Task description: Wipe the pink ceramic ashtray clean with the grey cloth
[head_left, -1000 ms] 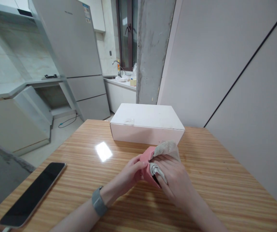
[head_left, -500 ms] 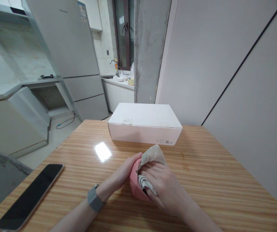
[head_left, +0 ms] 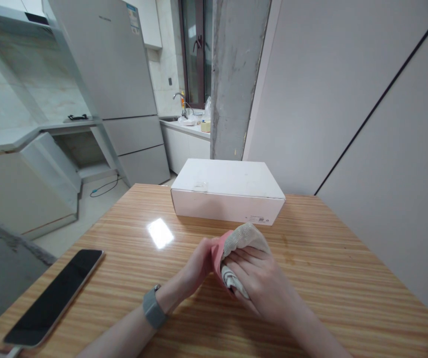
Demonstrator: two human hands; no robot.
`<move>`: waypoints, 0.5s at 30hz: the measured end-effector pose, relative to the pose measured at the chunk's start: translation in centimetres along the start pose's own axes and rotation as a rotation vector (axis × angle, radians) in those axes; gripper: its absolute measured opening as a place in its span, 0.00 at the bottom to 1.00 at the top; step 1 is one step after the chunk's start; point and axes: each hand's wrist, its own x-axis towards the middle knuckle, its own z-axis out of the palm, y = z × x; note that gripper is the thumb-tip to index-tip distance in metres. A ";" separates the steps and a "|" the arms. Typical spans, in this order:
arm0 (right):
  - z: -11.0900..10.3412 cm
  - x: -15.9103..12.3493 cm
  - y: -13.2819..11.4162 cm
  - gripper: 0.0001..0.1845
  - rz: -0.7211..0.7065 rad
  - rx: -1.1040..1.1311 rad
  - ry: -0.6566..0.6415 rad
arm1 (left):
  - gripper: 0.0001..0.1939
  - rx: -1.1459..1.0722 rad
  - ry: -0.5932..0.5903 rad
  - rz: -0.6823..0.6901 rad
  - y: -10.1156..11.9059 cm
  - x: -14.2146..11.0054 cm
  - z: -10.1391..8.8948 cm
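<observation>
A pink container, its exact kind hidden by the hands, is tilted with its opening toward the right. My left hand is closed around its far left side. Bunched in my right hand is a pale grey ribbed cloth, pressed into the container's mouth. Part of the cloth stands up above my knuckles, and a folded striped part shows below my fingers. The fingertips of my right hand are hidden in the cloth. A grey-banded watch is on my left wrist.
A closed white box rests at the back of the wood-grain table. On the left lies a black-screened phone with a cable at its near end. Beyond the table are a fridge, kitchen cabinets and a concrete pillar.
Both hands have shifted slightly right with the pink container and the cloth. The container has turned, so less of its faceted side shows. The whole view has also moved a little.
</observation>
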 end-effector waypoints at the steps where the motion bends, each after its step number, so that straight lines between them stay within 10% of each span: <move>1: 0.1 0.0 0.0 0.15 -0.011 0.002 -0.012 | 0.22 0.015 0.001 -0.006 0.1 -0.1 0.0; 15: -1.1 0.0 0.9 0.18 0.104 0.000 0.078 | 0.14 -0.137 -0.039 0.053 -0.2 -0.8 1.2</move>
